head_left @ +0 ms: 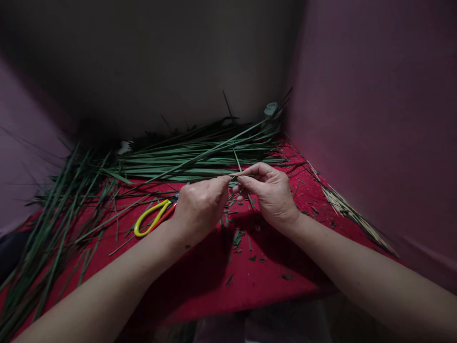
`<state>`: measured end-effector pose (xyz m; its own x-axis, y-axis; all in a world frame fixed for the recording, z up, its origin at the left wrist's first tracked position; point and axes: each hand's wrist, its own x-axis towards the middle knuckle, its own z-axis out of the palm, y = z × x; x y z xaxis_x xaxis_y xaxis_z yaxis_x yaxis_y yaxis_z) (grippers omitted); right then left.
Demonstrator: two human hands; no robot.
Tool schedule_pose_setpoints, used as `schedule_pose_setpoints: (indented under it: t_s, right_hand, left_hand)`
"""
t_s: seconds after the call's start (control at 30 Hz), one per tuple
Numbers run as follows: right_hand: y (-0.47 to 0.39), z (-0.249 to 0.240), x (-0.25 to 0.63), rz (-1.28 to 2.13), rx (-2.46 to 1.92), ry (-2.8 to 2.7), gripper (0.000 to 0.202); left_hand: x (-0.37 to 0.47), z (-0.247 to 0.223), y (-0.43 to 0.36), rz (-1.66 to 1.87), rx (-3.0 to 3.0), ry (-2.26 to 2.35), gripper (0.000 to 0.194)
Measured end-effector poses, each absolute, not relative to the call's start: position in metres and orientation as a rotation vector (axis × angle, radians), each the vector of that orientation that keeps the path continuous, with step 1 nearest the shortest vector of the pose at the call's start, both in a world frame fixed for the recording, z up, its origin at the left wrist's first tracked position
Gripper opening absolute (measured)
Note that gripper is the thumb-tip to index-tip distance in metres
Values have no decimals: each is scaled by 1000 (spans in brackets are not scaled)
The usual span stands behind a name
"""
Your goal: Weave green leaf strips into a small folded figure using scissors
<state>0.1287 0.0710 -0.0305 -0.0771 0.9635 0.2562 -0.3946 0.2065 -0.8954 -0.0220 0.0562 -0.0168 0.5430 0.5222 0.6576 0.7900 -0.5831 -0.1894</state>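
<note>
My left hand (202,202) and my right hand (273,193) meet above the middle of the red cloth. Between the pinched thumbs and forefingers of both is a narrow green leaf strip (237,159), its thin end sticking up past the fingertips. How the strip is bent or folded there is too small to make out. Just left of my left hand lie scissors with one yellow and one red handle (152,220); their blades are mostly hidden behind that hand. Small green leaf clippings (238,237) are scattered on the cloth under both hands.
Long green leaves (200,159) lie piled along the back, and more (53,238) hang over the left side. Pale thin sticks (357,224) line the right edge by the purple wall (378,119). A whitish container (271,112) stands in the far corner. The red cloth (200,300) ends in front.
</note>
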Motion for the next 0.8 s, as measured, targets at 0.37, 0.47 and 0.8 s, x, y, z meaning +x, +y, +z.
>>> schedule_pose_setpoints:
  t_s: [0.37,0.47,0.8]
  right_hand:
    - [73,-31,127,1297,-664,-1096,11]
    - [72,-30,128,1252,-732,-1132,11]
    - [69,-31,128,1170,-769,-1167,9]
  left_hand:
    - [-20,-20,60,-714,-2249,-1051,20]
    - [-21,-22,60,-689,-2205,-1047,24]
    - [-11,-14,49,-478,-2145,-1004,29]
